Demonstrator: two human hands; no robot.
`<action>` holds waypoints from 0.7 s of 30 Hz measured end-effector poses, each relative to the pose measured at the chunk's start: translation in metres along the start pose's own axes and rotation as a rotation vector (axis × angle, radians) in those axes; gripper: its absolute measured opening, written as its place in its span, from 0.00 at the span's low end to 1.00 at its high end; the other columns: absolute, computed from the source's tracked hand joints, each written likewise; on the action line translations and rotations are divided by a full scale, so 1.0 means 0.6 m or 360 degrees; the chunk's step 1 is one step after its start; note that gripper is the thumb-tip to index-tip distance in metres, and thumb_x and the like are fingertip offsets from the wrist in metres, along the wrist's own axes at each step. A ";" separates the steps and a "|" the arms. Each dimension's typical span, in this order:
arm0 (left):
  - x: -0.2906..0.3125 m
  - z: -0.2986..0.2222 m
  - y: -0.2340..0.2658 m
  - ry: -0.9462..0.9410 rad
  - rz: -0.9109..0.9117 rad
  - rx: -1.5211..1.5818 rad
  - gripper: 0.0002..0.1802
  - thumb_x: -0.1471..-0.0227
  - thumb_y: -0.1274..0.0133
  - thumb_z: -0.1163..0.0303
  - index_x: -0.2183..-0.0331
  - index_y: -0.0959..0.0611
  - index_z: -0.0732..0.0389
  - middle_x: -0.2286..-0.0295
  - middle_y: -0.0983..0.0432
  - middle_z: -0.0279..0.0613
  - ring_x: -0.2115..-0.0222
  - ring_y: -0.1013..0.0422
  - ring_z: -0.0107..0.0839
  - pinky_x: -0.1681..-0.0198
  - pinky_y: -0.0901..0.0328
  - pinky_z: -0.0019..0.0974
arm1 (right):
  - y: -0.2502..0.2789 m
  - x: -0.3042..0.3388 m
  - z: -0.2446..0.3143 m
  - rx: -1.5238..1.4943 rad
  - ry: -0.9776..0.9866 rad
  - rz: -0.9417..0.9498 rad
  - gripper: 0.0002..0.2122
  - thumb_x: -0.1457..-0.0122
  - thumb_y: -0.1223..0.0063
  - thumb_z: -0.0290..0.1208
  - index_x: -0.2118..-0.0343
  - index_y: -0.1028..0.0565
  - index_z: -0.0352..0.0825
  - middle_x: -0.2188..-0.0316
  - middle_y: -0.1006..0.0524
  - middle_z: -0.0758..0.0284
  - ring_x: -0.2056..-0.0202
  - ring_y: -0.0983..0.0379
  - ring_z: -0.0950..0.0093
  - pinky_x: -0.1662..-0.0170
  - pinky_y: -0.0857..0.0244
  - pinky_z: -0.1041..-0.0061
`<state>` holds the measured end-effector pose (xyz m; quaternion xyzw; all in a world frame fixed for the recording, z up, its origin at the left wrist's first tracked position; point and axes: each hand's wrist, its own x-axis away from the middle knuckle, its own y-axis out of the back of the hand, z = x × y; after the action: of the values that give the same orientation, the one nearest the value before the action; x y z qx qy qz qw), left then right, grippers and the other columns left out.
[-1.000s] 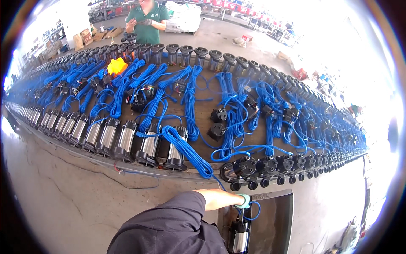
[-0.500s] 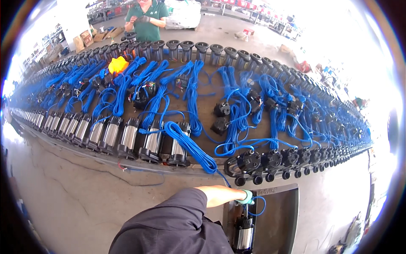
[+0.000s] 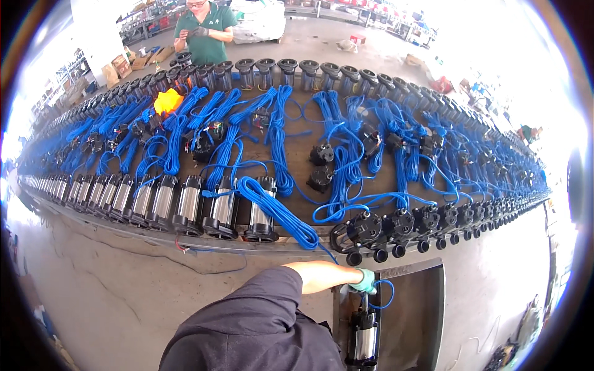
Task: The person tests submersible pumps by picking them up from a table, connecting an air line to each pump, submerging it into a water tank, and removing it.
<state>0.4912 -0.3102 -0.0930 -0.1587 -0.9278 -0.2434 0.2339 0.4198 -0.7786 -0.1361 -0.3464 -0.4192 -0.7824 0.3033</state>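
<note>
My left hand, in a green glove, reaches across from a dark sleeve. Its fingers are closed just above an upright pump motor with a silver body and black top. A short metal rod shows between hand and motor; what the fingers grip is mostly hidden. A thin blue cable loops out beside the glove. From the bench edge, a bundled blue cable trails toward the hand. My right hand is out of view.
A long bench carries rows of silver-black motors, black pump heads and blue cable bundles. An orange cloth lies among them. A metal-edged trough adjoins the motor. Beyond the bench stands a person in green.
The view has shifted slightly, and the hand and motor sit a little further right in it. My left hand keeps its place above the motor, with more of the rod showing.
</note>
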 end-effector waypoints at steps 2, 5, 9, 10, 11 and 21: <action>0.005 -0.028 -0.010 0.0412 -0.0090 0.0433 0.22 0.43 0.42 0.51 0.68 0.15 0.63 0.76 0.21 0.42 0.79 0.24 0.36 0.77 0.27 0.43 | -0.003 0.003 -0.007 -0.0011 -0.0010 -0.0001 0.21 0.35 0.50 0.51 0.46 0.25 0.43 0.58 0.21 0.63 0.65 0.26 0.73 0.59 0.29 0.71; 0.028 -0.018 -0.010 0.0172 -0.0074 0.0526 0.23 0.43 0.42 0.50 0.60 0.17 0.61 0.70 0.20 0.42 0.77 0.24 0.36 0.74 0.27 0.39 | -0.004 0.011 -0.023 -0.0023 -0.0033 -0.0008 0.21 0.36 0.50 0.51 0.46 0.25 0.43 0.58 0.21 0.63 0.65 0.26 0.73 0.59 0.29 0.70; -0.003 0.051 -0.031 -0.0581 0.0075 0.0160 0.28 0.43 0.42 0.50 0.47 0.22 0.56 0.57 0.21 0.42 0.66 0.22 0.38 0.62 0.27 0.42 | 0.004 0.022 -0.040 0.0012 -0.0039 -0.0008 0.22 0.36 0.49 0.52 0.46 0.25 0.43 0.58 0.21 0.63 0.64 0.26 0.73 0.58 0.29 0.70; -0.004 0.058 -0.032 -0.0597 0.0072 0.0259 0.25 0.43 0.42 0.51 0.50 0.19 0.57 0.58 0.19 0.45 0.60 0.23 0.41 0.57 0.30 0.47 | 0.005 0.021 -0.045 0.0021 -0.0032 -0.0008 0.22 0.36 0.49 0.52 0.46 0.25 0.43 0.58 0.21 0.63 0.64 0.26 0.72 0.58 0.29 0.70; -0.008 0.058 -0.040 -0.0592 0.0073 0.0269 0.25 0.43 0.42 0.51 0.50 0.19 0.57 0.58 0.19 0.45 0.60 0.23 0.41 0.57 0.30 0.47 | 0.007 0.029 -0.058 0.0030 -0.0037 -0.0005 0.22 0.36 0.49 0.52 0.46 0.25 0.43 0.58 0.21 0.63 0.64 0.26 0.72 0.58 0.29 0.70; -0.003 0.031 -0.001 -0.0532 -0.0439 -0.1094 0.07 0.53 0.50 0.70 0.70 0.17 0.53 0.74 0.19 0.50 0.72 0.22 0.53 0.72 0.28 0.51 | -0.021 0.097 -0.074 0.0556 0.0496 -0.0800 0.11 0.40 0.44 0.35 0.63 0.22 0.30 0.77 0.21 0.57 0.75 0.27 0.60 0.70 0.34 0.59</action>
<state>0.4859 -0.3010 -0.1084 -0.1392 -0.8302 -0.5394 -0.0216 0.3640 -0.8218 -0.1135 -0.0514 -0.5679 -0.7926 0.2161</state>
